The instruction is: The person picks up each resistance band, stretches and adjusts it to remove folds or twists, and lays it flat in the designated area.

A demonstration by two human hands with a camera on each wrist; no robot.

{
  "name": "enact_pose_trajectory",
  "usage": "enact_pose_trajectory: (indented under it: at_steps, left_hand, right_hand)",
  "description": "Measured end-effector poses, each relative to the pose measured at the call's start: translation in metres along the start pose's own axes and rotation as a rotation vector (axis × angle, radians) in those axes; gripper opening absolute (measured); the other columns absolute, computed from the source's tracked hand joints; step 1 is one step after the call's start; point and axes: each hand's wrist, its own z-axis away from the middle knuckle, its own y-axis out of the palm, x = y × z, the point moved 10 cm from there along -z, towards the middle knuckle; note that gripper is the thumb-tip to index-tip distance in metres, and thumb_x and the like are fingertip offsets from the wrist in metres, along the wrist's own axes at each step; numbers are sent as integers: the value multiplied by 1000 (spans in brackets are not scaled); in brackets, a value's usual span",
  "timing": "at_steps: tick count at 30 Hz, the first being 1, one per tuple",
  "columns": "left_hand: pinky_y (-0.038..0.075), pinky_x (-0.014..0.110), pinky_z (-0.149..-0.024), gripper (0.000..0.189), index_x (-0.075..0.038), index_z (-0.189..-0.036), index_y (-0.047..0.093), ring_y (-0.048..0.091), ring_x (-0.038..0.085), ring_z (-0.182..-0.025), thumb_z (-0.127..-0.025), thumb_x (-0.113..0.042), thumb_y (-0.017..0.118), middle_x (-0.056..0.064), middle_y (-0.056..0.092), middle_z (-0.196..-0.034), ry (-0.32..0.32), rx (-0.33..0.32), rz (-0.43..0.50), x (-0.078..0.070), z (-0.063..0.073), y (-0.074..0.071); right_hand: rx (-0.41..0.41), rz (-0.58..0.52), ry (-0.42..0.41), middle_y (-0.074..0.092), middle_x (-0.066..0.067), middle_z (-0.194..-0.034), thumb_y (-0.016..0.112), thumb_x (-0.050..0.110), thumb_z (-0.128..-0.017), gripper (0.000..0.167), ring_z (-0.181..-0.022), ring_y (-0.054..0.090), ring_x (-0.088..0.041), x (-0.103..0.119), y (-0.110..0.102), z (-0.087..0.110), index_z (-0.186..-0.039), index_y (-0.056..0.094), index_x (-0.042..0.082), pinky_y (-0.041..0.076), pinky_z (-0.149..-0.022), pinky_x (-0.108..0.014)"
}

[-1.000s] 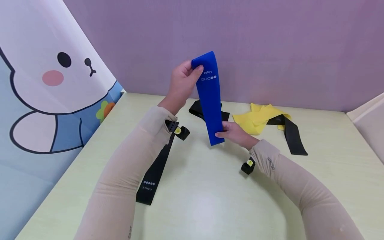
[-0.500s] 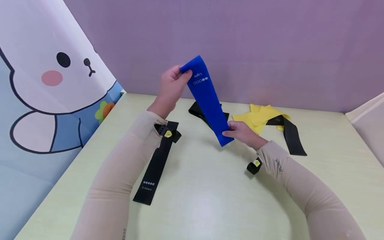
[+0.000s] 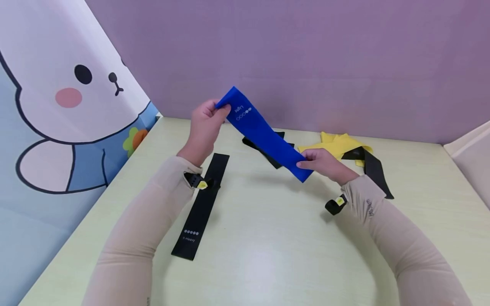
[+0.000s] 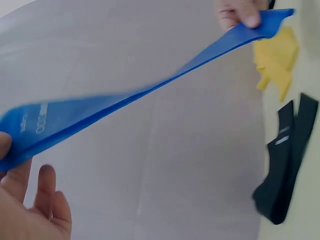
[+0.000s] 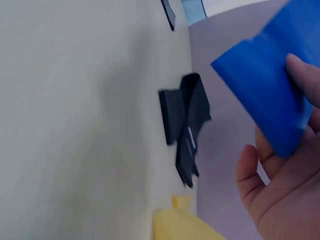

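Observation:
A flat blue resistance band (image 3: 264, 134), printed "Light" near its upper end, is stretched out in the air between both hands. My left hand (image 3: 204, 127) pinches the upper left end between thumb and fingers. Lower and to the right, my right hand (image 3: 323, 163) pinches the other end. In the left wrist view the blue band (image 4: 145, 92) shows a slight twist along its length. The right wrist view has the band's end (image 5: 270, 90) under the right thumb, with the other fingers behind it.
A black band (image 3: 200, 208) marked "X-Heavy" lies flat on the table (image 3: 260, 246) at the left. Behind the blue band lies a folded black band (image 3: 273, 161). A crumpled yellow band (image 3: 337, 144) and another black band (image 3: 377, 174) lie at the back right, before a purple wall (image 3: 306, 63).
The blue band has swung from nearly upright to a slant. My left hand has moved left and down, my right hand to the right, uncovering more of the X-Heavy band.

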Motion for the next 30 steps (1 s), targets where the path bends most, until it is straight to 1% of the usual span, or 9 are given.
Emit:
enact_pose_trajectory:
  at_steps: [4,8,13,16,19,22,25,28,30]
  left_hand:
    - [41,26,-77,12,4,-97,62,49,12,-78,-96,-8,57,1,59,-87,5,-7,3,8,8,-1]
    - [40,26,-75,19,7,-105,62,49,15,-77,-96,-8,56,2,60,-91,-17,-6,-7,14,17,-1]
    - [42,26,-77,24,9,-112,60,50,18,-81,-97,-9,56,7,62,-98,-71,4,-32,22,24,-1]
    - [43,29,-83,25,9,-114,59,54,18,-88,-97,-10,55,12,62,-108,-96,7,-45,27,27,-1]
    - [44,31,-88,25,9,-115,58,57,17,-93,-97,-8,54,17,61,-114,-115,18,-50,33,32,-1]
    - [45,33,-92,22,10,-112,58,58,18,-95,-96,-5,54,19,61,-114,-126,42,-52,41,36,-1]
    - [44,37,-97,19,10,-108,58,60,19,-98,-96,-3,54,20,62,-113,-143,80,-61,51,41,-1]
    - [41,40,-100,18,10,-106,57,58,24,-102,-96,-4,54,21,63,-111,-175,130,-90,63,46,0]
    - [38,42,-102,18,9,-106,58,56,27,-105,-96,-5,55,20,64,-109,-200,164,-121,70,51,1]
  right_hand:
    - [-5,20,6,70,-11,-99,63,18,-94,25,-91,63,-25,-3,-12,4,-105,62,-4,42,-96,-51]
    - [-35,34,12,70,-8,-94,63,20,-94,27,-91,61,-25,-6,-24,6,-106,62,-5,38,-96,-51]
    - [-66,35,32,69,-13,-103,61,20,-95,31,-101,57,-31,-9,-36,9,-112,61,-6,33,-99,-56]
    - [-75,38,41,67,-15,-108,61,21,-95,33,-105,55,-33,-10,-41,12,-115,60,-6,31,-101,-58]
    - [-86,37,37,68,-14,-106,61,21,-95,35,-104,55,-33,-12,-47,15,-117,59,-6,31,-101,-58]
    - [-103,27,33,70,-8,-100,61,21,-95,35,-101,55,-28,-14,-54,22,-117,59,-6,31,-100,-57]
    - [-108,17,33,70,-3,-93,62,21,-94,35,-97,56,-24,-15,-60,28,-116,59,-6,31,-98,-55]
    - [-98,20,24,70,-2,-91,62,20,-94,33,-92,58,-20,-15,-62,31,-115,60,-6,34,-97,-51]
    - [-90,31,18,70,-2,-92,62,18,-94,31,-90,60,-18,-14,-62,32,-114,61,-6,36,-96,-49]
